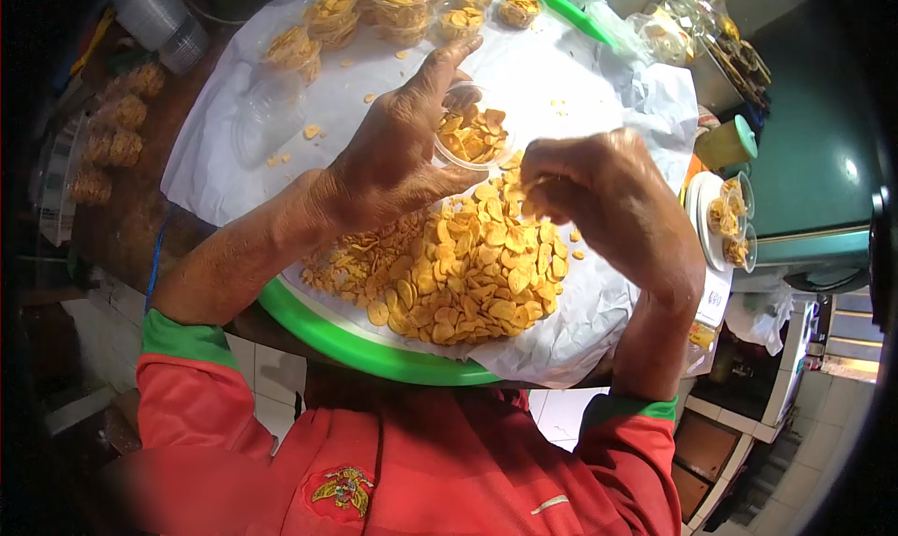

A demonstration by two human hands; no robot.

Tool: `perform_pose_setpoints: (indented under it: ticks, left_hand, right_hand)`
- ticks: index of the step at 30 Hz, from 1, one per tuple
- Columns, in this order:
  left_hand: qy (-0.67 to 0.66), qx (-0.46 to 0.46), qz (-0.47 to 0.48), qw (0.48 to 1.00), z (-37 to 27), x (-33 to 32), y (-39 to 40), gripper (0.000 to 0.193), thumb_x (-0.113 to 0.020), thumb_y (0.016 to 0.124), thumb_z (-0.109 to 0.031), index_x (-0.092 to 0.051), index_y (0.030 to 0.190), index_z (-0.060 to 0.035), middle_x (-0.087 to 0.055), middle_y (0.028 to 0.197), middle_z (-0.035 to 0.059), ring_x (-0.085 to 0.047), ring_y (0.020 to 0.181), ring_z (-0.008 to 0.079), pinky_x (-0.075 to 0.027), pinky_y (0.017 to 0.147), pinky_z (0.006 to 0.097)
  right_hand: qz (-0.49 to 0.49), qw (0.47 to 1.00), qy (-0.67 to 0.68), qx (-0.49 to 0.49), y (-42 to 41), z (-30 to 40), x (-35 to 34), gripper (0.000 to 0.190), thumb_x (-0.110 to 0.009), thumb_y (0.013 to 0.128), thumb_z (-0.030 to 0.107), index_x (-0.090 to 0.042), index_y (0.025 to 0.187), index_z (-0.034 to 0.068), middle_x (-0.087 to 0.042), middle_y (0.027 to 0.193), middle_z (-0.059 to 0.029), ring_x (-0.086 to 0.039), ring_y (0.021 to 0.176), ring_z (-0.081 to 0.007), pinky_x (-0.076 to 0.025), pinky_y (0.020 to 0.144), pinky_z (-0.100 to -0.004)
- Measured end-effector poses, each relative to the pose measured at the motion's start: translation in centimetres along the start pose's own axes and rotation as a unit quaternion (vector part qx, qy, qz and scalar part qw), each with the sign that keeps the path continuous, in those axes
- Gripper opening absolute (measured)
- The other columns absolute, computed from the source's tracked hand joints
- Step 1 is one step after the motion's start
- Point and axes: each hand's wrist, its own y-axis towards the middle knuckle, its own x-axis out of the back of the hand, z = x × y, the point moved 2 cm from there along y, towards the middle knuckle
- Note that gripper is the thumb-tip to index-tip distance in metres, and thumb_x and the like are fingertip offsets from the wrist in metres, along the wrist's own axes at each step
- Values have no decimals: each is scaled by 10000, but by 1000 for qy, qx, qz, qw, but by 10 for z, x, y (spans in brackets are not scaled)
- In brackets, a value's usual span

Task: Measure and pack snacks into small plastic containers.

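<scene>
My left hand [403, 139] grips a clear plastic cup [477, 164] between thumb and fingers. Thin yellow-brown chips [473, 136] fill part of the cup, whose mouth is tilted toward me. Just right of the cup, my right hand [582, 175] hangs over the edge of a chip heap. Its fingers are curled and blurred, so whether they pinch chips is hidden. The large heap of chips [477, 276] lies on white paper [589, 332] spread over a round green-rimmed tray [365, 357]. Smaller broken pieces [344, 262] lie at the heap's left.
Several filled cups [400, 13] stand at the tray's far side. Clear empty plastic [270, 118] lies on the paper at left. Stacked cups [158, 24] and packed snacks [126, 115] sit farther left. At right, a white scale [705, 220] bears filled cups [733, 213].
</scene>
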Motion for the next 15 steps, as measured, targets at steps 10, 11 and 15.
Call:
perform_pose_setpoints:
  ticks: [10,11,15]
  left_hand:
    - [-190,83,45,977,-6,7,1,662,-879,722,-236,-606,1253,49,-367,1500,203,-484,1322,255,-442,1082,377]
    - [-208,85,62,973,-7,6,-3,785,-889,711,-237,-539,1353,49,-389,1485,193,-470,1339,249,-426,1097,381]
    - [-240,61,-6,969,-17,-13,-3,1185,-923,709,-247,-147,1577,-27,-534,1356,144,-545,1283,251,-463,1081,377]
  right_hand:
    - [-159,979,42,118,-2,23,1,173,-704,828,6,-682,999,21,-675,844,-192,-661,741,-364,-523,667,-410]
    - [-178,976,47,116,-8,29,2,162,-697,831,4,-679,991,26,-673,844,-195,-669,747,-360,-520,663,-410]
    - [-242,970,15,25,-37,17,19,213,-633,777,-62,-672,979,-6,-660,834,-194,-656,772,-384,-519,695,-437]
